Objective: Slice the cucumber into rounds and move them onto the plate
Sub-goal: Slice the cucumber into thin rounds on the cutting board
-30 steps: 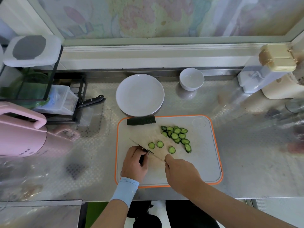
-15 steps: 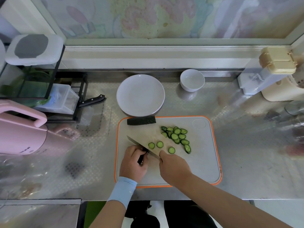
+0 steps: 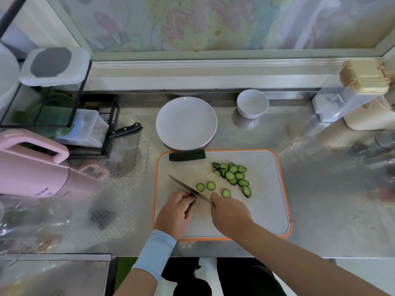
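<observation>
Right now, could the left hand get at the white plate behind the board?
Probably not straight away: the left hand grips a cucumber stub, and the knife in the right hand slants across between it and the plate. Otherwise it looks within reach.

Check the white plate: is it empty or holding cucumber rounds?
Empty. The plate is bare white; the cucumber rounds all lie on the cutting board in front of it.
</observation>
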Motion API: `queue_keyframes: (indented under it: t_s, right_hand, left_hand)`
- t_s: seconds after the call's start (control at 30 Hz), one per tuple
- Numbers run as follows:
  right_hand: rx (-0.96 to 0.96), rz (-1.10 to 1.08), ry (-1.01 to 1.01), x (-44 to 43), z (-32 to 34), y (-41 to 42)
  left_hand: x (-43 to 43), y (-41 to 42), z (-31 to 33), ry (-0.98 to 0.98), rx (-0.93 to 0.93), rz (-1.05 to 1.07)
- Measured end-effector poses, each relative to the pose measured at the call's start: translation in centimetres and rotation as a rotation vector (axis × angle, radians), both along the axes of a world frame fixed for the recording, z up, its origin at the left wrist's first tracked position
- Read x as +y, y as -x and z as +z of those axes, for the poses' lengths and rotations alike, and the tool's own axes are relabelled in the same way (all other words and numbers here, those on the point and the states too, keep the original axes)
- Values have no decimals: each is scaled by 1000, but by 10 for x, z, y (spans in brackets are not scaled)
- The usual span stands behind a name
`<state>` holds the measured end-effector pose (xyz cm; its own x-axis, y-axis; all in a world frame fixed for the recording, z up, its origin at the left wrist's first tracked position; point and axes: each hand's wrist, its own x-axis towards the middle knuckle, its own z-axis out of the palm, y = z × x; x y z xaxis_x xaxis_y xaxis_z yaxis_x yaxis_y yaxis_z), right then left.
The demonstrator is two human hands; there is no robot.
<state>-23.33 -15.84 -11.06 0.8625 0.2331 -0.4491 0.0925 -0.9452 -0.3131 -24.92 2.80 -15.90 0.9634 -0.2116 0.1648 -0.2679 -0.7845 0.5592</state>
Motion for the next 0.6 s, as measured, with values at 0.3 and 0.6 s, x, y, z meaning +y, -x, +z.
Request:
queue_keyframes:
  t_s: [0.3, 0.6]
  right_hand:
    - [-34, 26, 14, 0, 12, 18]
    - [-34, 17, 49, -2, 15, 32]
  left_hand:
    - [-2, 3, -7, 62, -61, 14]
    - [-1, 2, -17, 92, -78, -10]
